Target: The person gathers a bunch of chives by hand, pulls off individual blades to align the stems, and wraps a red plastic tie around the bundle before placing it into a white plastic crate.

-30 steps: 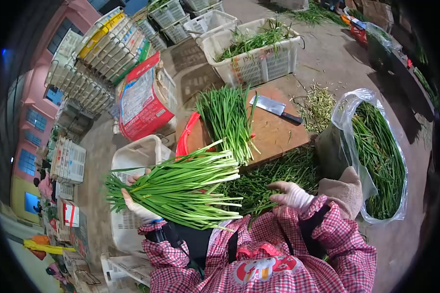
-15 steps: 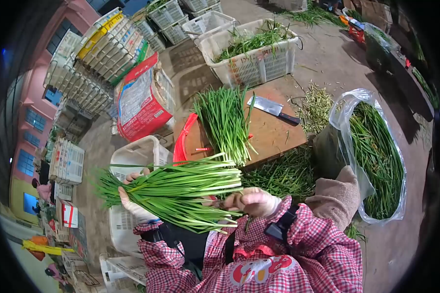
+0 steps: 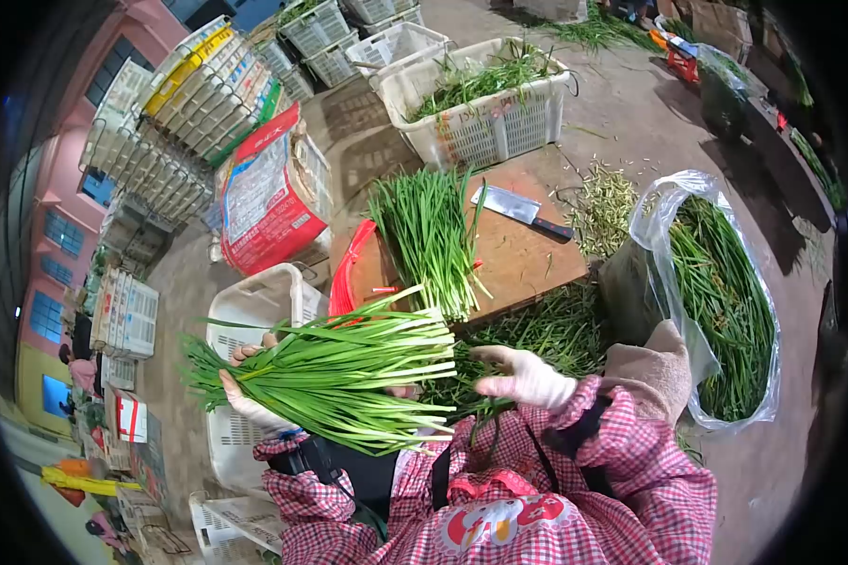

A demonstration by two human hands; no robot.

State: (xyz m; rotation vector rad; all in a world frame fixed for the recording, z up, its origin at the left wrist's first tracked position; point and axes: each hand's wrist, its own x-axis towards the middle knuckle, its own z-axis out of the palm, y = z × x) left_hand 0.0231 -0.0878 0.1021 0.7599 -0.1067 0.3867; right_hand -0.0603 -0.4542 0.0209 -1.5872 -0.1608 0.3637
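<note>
- Held a fanned bunch of long green stalks [image 3: 339,367] in the left hand [image 3: 245,395], grasped between fingers and thumb toward the leafy end.
- Pointed the pale ends of that bunch rightward, with the leafy tips to the left.
- Had the bunch raised in front of the body, between a white crate [image 3: 240,438] on the left and the right hand [image 3: 523,377].
- Spread the right hand loosely just beside the pale ends, thumb and fingers parted, with a small gap in view.
- Could not tell the depth of that gap from this one view.
- Saw, beyond the held bunch, a wooden board [image 3: 532,268] bearing a second pile of stalks [image 3: 424,235].
- Found a cleaver [image 3: 511,204] lying flat on the board, right of the pile, with its dark handle to the right.
- Noticed red strips [image 3: 349,268] at the board's left edge.
- Saw loose greens [image 3: 551,330] below the board's near edge, and a beige cloth [image 3: 645,372] near the right wrist.
- Spotted a clear plastic bag [image 3: 650,212] of greens farther right, with pale trimmings [image 3: 608,202] on the floor behind it.
</note>
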